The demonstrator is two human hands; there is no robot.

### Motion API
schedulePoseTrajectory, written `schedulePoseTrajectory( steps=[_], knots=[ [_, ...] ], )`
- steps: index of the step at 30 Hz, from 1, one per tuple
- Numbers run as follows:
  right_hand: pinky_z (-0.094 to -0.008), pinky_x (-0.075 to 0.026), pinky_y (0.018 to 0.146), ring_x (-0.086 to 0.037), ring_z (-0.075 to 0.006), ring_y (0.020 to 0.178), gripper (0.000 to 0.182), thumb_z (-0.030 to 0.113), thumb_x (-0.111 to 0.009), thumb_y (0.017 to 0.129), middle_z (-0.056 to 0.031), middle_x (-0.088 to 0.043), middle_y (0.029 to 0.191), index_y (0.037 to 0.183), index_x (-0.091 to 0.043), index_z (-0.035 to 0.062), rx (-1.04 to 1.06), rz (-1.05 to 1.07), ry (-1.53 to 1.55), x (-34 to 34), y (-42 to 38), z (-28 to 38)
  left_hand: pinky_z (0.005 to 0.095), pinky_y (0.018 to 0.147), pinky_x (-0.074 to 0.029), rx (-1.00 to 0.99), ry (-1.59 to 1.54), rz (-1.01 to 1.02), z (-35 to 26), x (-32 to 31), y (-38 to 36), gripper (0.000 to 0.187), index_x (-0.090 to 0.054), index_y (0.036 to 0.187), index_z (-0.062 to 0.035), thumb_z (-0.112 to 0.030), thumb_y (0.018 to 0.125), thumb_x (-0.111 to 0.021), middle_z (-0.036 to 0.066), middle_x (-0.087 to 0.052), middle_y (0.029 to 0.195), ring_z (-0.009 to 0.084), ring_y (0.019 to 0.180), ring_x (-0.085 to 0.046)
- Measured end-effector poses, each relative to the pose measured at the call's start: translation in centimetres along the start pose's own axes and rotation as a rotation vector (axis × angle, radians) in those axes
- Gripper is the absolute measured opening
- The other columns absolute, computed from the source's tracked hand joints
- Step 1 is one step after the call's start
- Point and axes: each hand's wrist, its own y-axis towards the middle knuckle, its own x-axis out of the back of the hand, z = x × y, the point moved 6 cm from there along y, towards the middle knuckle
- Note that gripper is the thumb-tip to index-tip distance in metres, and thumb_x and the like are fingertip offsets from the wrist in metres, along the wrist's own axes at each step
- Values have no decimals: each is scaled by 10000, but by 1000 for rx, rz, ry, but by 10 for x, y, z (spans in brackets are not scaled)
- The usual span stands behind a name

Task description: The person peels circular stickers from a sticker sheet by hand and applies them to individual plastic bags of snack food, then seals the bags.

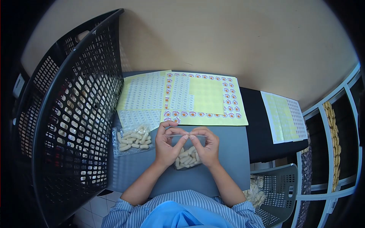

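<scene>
Between my hands hangs a clear plastic bag of pale, finger-shaped pieces (pixel 187 158), its lower part at the grey table. My left hand (pixel 169 144) pinches the bag's top edge between thumb and fingers. The thumb and fingers of my right hand (pixel 205 145) close on the same edge, almost touching my left. To the left, a second clear bag with similar pieces (pixel 134 140) lies on the table (pixel 137 171). Just beyond my hands are yellow sticker sheets (pixel 207 93) with small round labels round the border.
A large black perforated basket (pixel 81 110) stands at the left. More sheets with small labels (pixel 144 91) lie at the back left, another sheet (pixel 283 117) at the right. A grey basket with packed bags (pixel 279 192) is at lower right, beside a shelf rack (pixel 323 197).
</scene>
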Motion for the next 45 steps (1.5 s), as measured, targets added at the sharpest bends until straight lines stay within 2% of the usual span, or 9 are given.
schedulePoseTrajectory(
  steps=[21, 29, 32, 35, 36, 39, 40, 43, 45],
  knots=[
    [-306, -345, 839, -603, -185, 874, 90, 85, -620, 760, -80, -664, 847, 828, -668, 49, 40, 111, -231, 16, 14, 11, 284, 797, -452, 17, 42, 35, -7, 6, 8, 455, -261, 1217, -14, 6, 837, -511, 143, -636, 861, 166, 828, -602],
    [-319, -322, 885, -569, -208, 1025, 137, 118, -568, 810, -96, -662, 905, 878, -674, 66, -29, 252, -246, 24, 19, -9, 303, 869, -419, 156, 92, 323, 3, 10, 17, 636, -8, 1400, -63, -57, 907, -409, 189, -619, 993, 206, 908, -605],
    [-321, -342, 876, -564, -211, 1024, 130, 111, -579, 801, -97, -657, 918, 875, -673, 59, -47, 266, -241, 25, 19, -14, 304, 871, -417, 214, 59, 342, 8, 11, 17, 652, -33, 1402, -62, -60, 892, -440, 181, -617, 1016, 223, 931, -598],
    [-323, -385, 829, -573, -214, 951, 133, 102, -597, 783, -91, -648, 878, 886, -668, 55, -146, 332, -233, 31, 19, -28, 322, 893, -401, 189, 513, 409, 4, 12, 20, 691, -84, 1400, -58, -67, 852, -506, 139, -608, 1073, 238, 1036, -548],
    [-324, -399, 806, -565, -212, 907, 144, 98, -605, 773, -89, -635, 847, 897, -661, 51, -57, 306, -417, 35, 20, -23, 335, 914, -397, -9, 699, 346, 5, 13, 20, 717, -199, 1377, -44, -51, 779, -594, 67, -627, 1017, 218, 1023, -540],
    [-315, -422, 735, -552, -196, 780, 165, 92, -600, 772, -83, -607, 759, 923, -646, 44, 25, 187, -538, 34, 27, -8, 333, 903, -390, -154, 847, 240, -6, 10, 22, 650, -323, 1319, -36, -49, 746, -628, 59, -618, 933, 211, 928, -545],
    [-305, -431, 687, -548, -181, 698, 172, 90, -587, 780, -79, -592, 702, 938, -636, 42, 17, 96, -470, 36, 31, -5, 332, 872, -391, -138, 813, 173, -7, 14, 23, 549, -416, 1247, -34, -44, 741, -629, 46, -596, 775, 204, 790, -547],
    [-283, -423, 588, -526, -154, 564, 185, 90, -550, 810, -77, -546, 599, 975, -614, 37, -251, 141, -405, 40, 39, -27, 322, 840, -397, 15, 812, 185, -5, 21, 26, 517, -436, 1235, -43, -51, 752, -616, 45, -608, 716, 199, 754, -567],
    [-286, -412, 552, -510, -147, 513, 191, 89, -532, 822, -76, -527, 562, 991, -607, 42, -239, 154, -403, 36, 51, -33, 317, 834, -395, -17, 805, 198, -5, 19, 29, 491, -407, 1262, -40, -93, 800, -568, 53, -620, 677, 192, 739, -583]
  ],
)
